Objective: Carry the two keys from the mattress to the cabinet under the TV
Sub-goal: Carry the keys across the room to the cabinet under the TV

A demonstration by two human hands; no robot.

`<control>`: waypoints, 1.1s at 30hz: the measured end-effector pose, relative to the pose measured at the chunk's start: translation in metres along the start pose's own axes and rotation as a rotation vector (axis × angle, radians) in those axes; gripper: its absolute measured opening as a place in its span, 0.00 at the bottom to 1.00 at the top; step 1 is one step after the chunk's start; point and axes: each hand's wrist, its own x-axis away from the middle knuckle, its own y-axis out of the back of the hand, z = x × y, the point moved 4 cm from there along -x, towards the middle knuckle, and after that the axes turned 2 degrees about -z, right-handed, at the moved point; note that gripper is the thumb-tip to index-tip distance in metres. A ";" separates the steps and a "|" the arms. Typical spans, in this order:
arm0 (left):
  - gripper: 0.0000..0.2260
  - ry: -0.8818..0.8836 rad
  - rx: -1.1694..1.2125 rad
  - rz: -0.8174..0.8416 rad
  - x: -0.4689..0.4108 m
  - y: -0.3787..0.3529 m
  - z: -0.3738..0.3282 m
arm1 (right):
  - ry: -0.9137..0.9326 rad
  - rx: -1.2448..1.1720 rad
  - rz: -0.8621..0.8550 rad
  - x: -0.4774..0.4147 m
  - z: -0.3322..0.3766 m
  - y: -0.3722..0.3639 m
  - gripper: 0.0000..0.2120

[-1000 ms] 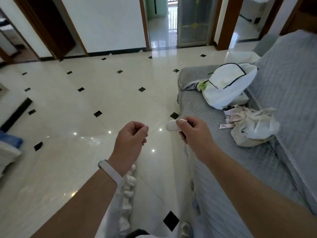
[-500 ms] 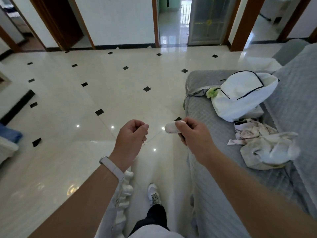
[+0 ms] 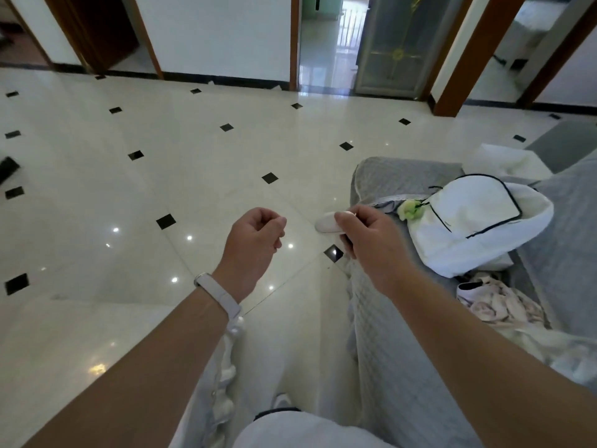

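Observation:
My right hand [image 3: 371,247] is shut on a white oval key fob [image 3: 326,223], pinched between thumb and forefinger, its tip sticking out to the left. A small dark piece [image 3: 348,248] shows under the same fingers; I cannot tell what it is. My left hand [image 3: 253,245], with a white band on the wrist, is curled into a loose fist over the floor, and nothing shows in it. The grey quilted mattress [image 3: 403,367] lies to the right, under my right forearm. No cabinet or TV is in view.
A white backpack [image 3: 478,227] with a green charm and crumpled pale clothes [image 3: 497,305] lie on the mattress. Glossy cream floor tiles [image 3: 161,176] with black diamonds stretch ahead to several brown-framed doorways [image 3: 323,43]. My white-trousered leg and shoe [image 3: 281,400] are below.
Both hands keep their grip and pose. The view has shifted left along the mattress edge, so the backpack and clothes sit further right. A foot has stepped forward.

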 end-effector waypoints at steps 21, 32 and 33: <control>0.03 0.022 -0.102 -0.421 -0.217 0.053 -0.024 | 0.069 -0.096 0.421 -0.276 0.030 -0.124 0.15; 0.04 -0.002 -0.148 -0.726 -0.289 0.069 -0.058 | 0.104 -0.126 0.680 -0.398 0.056 -0.186 0.15; 0.04 -0.004 -0.143 -0.755 -0.293 0.076 -0.061 | 0.104 -0.131 0.706 -0.404 0.060 -0.197 0.15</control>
